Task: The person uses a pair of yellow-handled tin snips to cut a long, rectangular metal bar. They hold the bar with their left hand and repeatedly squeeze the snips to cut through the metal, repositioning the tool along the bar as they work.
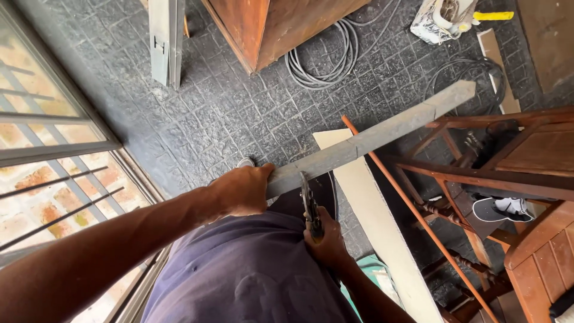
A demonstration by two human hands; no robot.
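Observation:
My left hand point(242, 190) grips the near end of a long grey metal channel point(382, 133), which reaches out to the upper right above the floor. Just below that end, my right hand point(326, 245) is closed on the handles of metal snips point(310, 206). The snips' blades point up and meet the channel's lower edge beside my left hand. Both hands sit close to my body, over my dark blue shirt point(251, 275).
Dark cobbled floor point(209, 101) lies below. A window frame with bars point(54, 149) runs along the left. Wooden chairs point(514, 173) crowd the right, with a thin orange rod point(412, 209) and a pale board point(376, 221). Coiled cable point(326, 60) and a wooden cabinet point(275, 24) sit at the top.

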